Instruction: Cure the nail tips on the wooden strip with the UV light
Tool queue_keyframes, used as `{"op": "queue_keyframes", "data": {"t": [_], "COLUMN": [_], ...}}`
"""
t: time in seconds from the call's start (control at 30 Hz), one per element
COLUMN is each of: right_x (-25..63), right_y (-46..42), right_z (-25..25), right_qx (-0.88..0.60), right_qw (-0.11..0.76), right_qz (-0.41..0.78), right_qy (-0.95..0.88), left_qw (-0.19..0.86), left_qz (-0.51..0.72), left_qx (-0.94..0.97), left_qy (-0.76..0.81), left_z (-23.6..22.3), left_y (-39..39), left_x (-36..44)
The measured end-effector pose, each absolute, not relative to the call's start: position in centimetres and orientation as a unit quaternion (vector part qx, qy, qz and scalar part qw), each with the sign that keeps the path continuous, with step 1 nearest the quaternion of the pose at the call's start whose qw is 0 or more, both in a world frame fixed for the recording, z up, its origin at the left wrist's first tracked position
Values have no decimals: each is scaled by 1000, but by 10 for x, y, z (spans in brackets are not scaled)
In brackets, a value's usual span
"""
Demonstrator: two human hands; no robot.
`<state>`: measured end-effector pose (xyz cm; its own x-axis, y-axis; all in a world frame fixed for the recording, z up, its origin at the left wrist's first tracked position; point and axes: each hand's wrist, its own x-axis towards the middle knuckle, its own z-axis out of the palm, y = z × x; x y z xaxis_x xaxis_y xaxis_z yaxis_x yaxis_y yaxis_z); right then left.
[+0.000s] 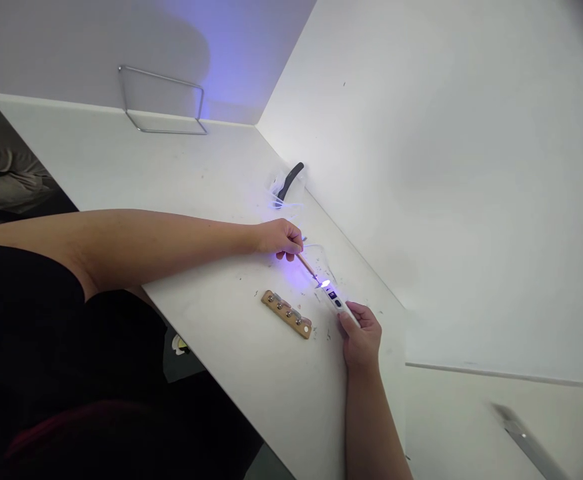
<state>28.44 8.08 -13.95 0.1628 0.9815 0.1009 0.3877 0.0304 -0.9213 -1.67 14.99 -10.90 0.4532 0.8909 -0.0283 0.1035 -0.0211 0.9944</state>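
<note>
My left hand (pixel 287 239) pinches a thin copper-coloured stick (pixel 306 265) that slants down towards the light. My right hand (pixel 364 330) is wrapped round a slim white handheld UV lamp (pixel 339 303) with a dark display and button. Its glowing violet-white end meets the stick's tip; the glare hides whether they touch and what sits on the tip. Nearer my body, a narrow wooden nail-tip stand (pixel 286 315) lies on the white table (pixel 211 293), with several clear pieces on round metal studs.
Behind my left hand, a black curved object (pixel 290 183) lies with clear plastic and a thin white cord. A metal wire frame (pixel 164 100) stands against the side panel. Small dark scraps dot the tabletop. White panels rise at the back. A blurred grey object (pixel 526 440) shows at lower right.
</note>
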Motion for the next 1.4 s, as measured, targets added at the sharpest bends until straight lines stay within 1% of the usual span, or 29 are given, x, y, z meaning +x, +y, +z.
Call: {"op": "queue_keyframes", "data": {"t": [0.47, 1.4], "right_x": [283, 290], "right_y": [81, 81], "right_z": [-139, -143], "right_qx": [-608, -613], "right_qw": [472, 453], "right_qz": [338, 331], "right_qy": [-541, -556], "left_qw": [574, 589], "left_qz": [330, 343], "left_qx": [636, 627], "left_qy": [396, 377], "left_z": [-114, -112], "left_y": [153, 150], "left_x": [-17, -16]}}
